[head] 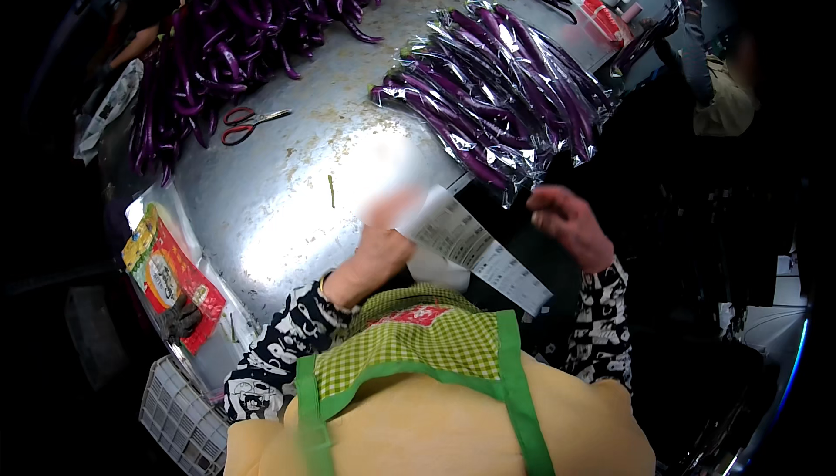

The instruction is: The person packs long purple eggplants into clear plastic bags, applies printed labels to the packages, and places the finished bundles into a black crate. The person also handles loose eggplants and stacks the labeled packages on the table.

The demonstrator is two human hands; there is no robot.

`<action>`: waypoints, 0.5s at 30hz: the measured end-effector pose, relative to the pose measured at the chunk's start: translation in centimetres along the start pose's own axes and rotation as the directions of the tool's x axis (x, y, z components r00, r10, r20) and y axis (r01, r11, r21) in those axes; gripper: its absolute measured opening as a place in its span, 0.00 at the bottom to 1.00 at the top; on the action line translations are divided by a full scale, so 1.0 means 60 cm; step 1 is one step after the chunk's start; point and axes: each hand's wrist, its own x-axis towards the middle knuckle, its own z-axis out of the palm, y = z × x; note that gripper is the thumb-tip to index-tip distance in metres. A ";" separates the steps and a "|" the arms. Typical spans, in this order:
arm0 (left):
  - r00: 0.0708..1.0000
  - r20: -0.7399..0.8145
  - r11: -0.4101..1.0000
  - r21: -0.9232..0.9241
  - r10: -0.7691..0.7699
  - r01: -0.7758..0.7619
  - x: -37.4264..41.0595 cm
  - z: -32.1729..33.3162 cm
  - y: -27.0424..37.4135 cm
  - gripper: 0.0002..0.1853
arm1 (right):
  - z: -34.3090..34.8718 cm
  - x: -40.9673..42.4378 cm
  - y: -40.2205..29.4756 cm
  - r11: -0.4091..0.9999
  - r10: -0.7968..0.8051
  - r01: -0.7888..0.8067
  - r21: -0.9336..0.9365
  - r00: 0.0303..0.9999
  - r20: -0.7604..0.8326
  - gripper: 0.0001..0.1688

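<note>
My left hand [377, 248] is closed on a long strip of printed labels [460, 237], its fingers blurred and washed out by glare. The strip hangs down to the right past the table's near edge, with white paper [439, 271] below it. To the right of the strip, my right hand [575, 228] is raised with curved fingers apart and nothing visible in them. It is just below a pile of long purple eggplants in clear plastic sleeves [496, 94], apart from it as far as I can tell.
Loose eggplants [241, 32] are heaped at the far left of the metal table [313, 143]. Red-handled scissors [251, 124] and a green stem piece [331, 191] lie on it. Colourful bags [171, 267] lie at left above a plastic crate [183, 414]. Another person [722, 94] holds eggplants at right.
</note>
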 end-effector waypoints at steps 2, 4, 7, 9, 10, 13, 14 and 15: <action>0.985 0.169 0.987 -0.158 0.039 -0.012 -0.012 0.046 0.107 0.09 | -0.002 0.057 -0.018 0.982 -0.164 0.148 -0.116 0.975 -0.149 0.26; 0.963 0.265 0.936 -0.347 0.044 0.053 -0.028 0.067 0.118 0.06 | -0.001 0.149 -0.020 0.807 -0.422 0.300 -0.509 0.896 -0.140 0.35; 0.972 0.233 0.915 -0.383 -0.033 0.123 -0.045 0.069 0.087 0.07 | 0.027 0.287 -0.002 0.524 -0.450 0.146 -0.839 0.884 -0.127 0.33; 0.980 0.192 0.975 -0.209 -0.041 0.082 -0.054 0.054 0.056 0.07 | 0.036 0.331 0.015 0.404 -0.345 -0.027 -0.914 0.921 -0.180 0.28; 0.993 0.119 0.996 -0.095 0.016 -0.004 -0.065 0.045 0.058 0.05 | 0.059 0.356 0.020 0.362 -0.315 -0.053 -0.931 0.933 -0.175 0.26; 0.998 0.019 0.992 -0.107 -0.061 0.062 -0.095 0.026 0.065 0.03 | 0.086 0.399 0.035 0.300 -0.344 -0.096 -0.949 0.917 -0.202 0.19; 0.997 0.002 0.984 -0.160 -0.074 0.073 -0.101 0.023 0.065 0.01 | 0.087 0.410 0.040 0.300 -0.399 -0.098 -0.949 0.890 -0.219 0.17; 0.998 0.027 0.987 -0.150 -0.048 0.051 -0.100 0.025 0.060 0.01 | 0.069 0.409 0.052 0.298 -0.457 -0.129 -0.946 0.851 -0.260 0.15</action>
